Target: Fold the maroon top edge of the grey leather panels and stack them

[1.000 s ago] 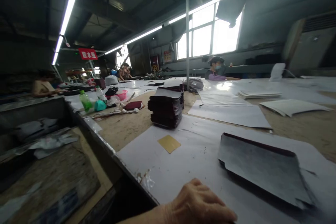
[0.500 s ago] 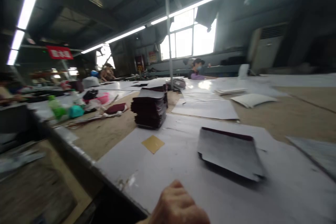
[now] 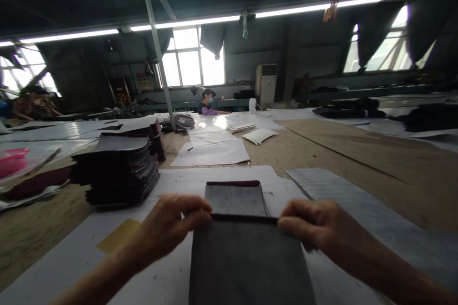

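A dark grey sheet [image 3: 250, 262] with a dark folded top edge hangs between my hands, tilted toward me. My left hand [image 3: 179, 221] pinches its upper left corner between thumb and fingers. At the upper right corner, my right hand [image 3: 311, 221] is closed in the same way. Just beyond lies a similar grey piece [image 3: 234, 198] with a maroon far edge, flat on the white sheet [image 3: 171, 267] and partly covered by the held one. The material's kind, cloth or thin board, I cannot tell.
A tall stack of dark maroon pieces [image 3: 118, 171] stands to the left, near a yellow square [image 3: 119, 235]. White sheets [image 3: 211, 152] lie farther back, and a grey sheet [image 3: 358, 209] lies on the right. A person [image 3: 209, 105] sits across the table.
The view has swung right. Both hands are now in sight, holding a grey sheet by its top corners; earlier only one hand showed at the bottom, without the sheet.
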{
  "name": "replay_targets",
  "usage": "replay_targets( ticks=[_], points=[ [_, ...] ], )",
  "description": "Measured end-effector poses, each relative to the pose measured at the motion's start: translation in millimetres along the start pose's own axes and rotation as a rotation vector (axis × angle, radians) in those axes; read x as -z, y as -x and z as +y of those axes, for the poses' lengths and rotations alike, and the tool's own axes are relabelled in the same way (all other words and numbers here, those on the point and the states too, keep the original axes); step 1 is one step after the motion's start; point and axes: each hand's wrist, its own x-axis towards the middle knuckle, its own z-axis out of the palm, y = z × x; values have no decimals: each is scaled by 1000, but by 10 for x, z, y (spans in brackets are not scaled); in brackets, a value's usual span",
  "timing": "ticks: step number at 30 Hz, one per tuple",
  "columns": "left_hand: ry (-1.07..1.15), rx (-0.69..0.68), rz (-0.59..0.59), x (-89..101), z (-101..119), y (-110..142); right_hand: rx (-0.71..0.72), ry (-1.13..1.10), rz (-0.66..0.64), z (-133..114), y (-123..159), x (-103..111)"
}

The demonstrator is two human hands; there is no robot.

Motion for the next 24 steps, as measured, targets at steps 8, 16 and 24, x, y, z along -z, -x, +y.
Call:
replay_targets(
  ticks=[8, 16, 24],
  points=[
    [-143, 4, 130, -359, -647, -849, 53, 428, 299, 222, -983, -230],
    [-82, 21, 364, -670, -836, -830, 36, 586, 389, 364, -1144, -402],
    [40, 260, 313, -848, -708, -777, -136, 516, 513, 468, -1050, -486]
  ],
)
